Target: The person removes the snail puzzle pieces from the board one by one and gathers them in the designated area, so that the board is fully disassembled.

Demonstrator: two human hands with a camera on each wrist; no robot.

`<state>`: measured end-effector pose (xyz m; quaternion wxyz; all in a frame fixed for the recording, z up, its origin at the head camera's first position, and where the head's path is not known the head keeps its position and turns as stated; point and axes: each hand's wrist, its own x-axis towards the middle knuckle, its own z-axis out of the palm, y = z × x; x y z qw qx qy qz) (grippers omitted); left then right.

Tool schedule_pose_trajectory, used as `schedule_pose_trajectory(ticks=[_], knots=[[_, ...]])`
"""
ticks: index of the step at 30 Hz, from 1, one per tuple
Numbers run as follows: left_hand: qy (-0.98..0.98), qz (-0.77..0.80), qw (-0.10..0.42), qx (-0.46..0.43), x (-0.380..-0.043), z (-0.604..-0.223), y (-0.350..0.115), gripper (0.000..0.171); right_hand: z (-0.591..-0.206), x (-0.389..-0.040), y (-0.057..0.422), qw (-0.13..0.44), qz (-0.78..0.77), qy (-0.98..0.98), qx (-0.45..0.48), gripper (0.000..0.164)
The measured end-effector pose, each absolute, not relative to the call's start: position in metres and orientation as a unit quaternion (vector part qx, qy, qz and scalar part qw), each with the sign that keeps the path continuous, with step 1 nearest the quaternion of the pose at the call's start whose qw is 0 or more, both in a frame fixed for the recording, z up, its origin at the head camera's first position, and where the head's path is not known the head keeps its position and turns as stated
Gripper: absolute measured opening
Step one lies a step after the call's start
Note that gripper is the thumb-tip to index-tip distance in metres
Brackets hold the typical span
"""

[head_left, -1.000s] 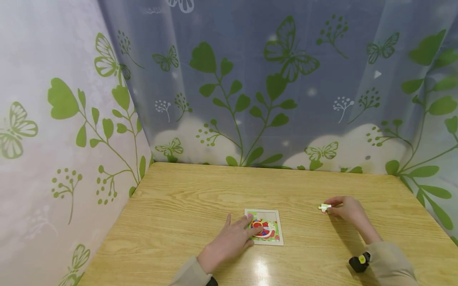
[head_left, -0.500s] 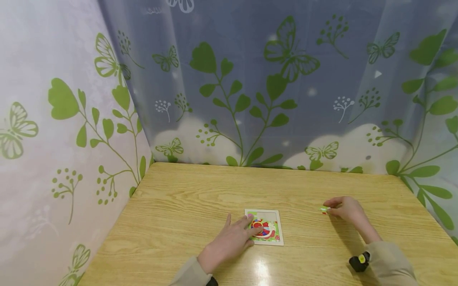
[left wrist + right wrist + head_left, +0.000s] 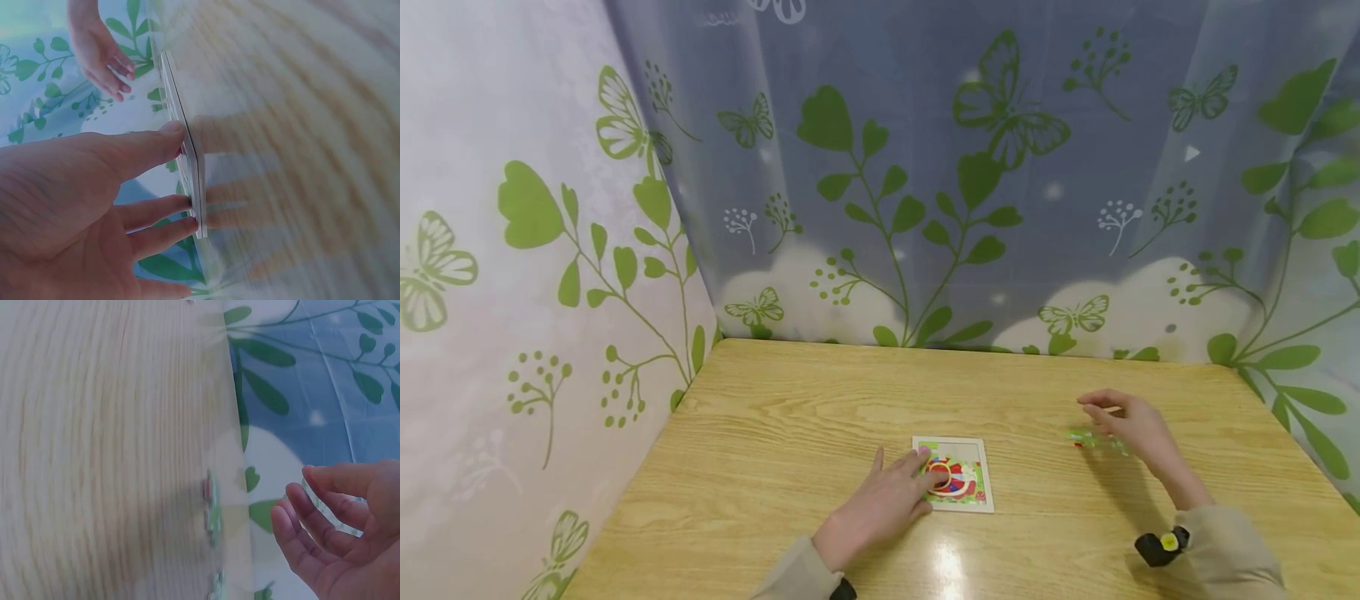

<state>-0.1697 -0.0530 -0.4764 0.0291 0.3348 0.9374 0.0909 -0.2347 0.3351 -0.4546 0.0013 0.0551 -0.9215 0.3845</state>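
Observation:
My left hand rests with spread fingers on a small square jigsaw puzzle in a pale wooden tray. In the left wrist view the thumb and fingertips touch the tray's face near its edge. Bright assembled pieces fill the lower part; a bare patch shows at the tray's upper right. To the right, my right hand hovers above the table, fingers loosely bent and holding nothing. Below it lie a green and red puzzle piece and another greenish piece, partly behind the hand.
Under everything is a wood-grain table, with a light glare near its front. A patterned curtain stands behind its far edge, and a similar pale one runs along the left side. A black wrist strap sits on the right arm.
My right hand has let go of the green and red piece, which now lies on the table, and has risen slightly. A second piece has come into view. My left hand stays put.

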Motion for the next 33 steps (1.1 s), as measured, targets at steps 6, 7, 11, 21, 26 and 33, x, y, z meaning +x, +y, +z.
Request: schedule_pose_trajectory(ticks=[6, 7, 11, 21, 26, 33], knots=[[0.936, 0.101, 0.026, 0.335, -0.169, -0.475, -0.053, 0.046, -0.448, -0.232, 0.315, 0.007, 0.407, -0.911, 0.066, 0.042], [0.936, 0.101, 0.026, 0.335, -0.169, -0.475, -0.053, 0.046, -0.448, -0.232, 0.311, 0.009, 0.408, -0.91, 0.07, 0.042], [0.936, 0.103, 0.026, 0.335, -0.17, -0.474, -0.054, 0.046, -0.448, -0.232, 0.296, 0.014, 0.415, -0.906, 0.085, 0.04], [0.935, 0.087, 0.016, 0.343, -0.171, -0.476, -0.053, 0.045, -0.454, -0.232, 0.256, 0.038, 0.42, -0.9, 0.112, 0.029], [0.935, 0.078, 0.014, 0.347, -0.171, -0.477, -0.055, 0.045, -0.458, -0.232, 0.238, 0.034, 0.428, -0.895, 0.124, 0.027], [0.932, 0.078, 0.014, 0.355, -0.171, -0.478, -0.056, 0.046, -0.462, -0.233, 0.219, 0.023, 0.444, -0.885, 0.136, 0.025]])
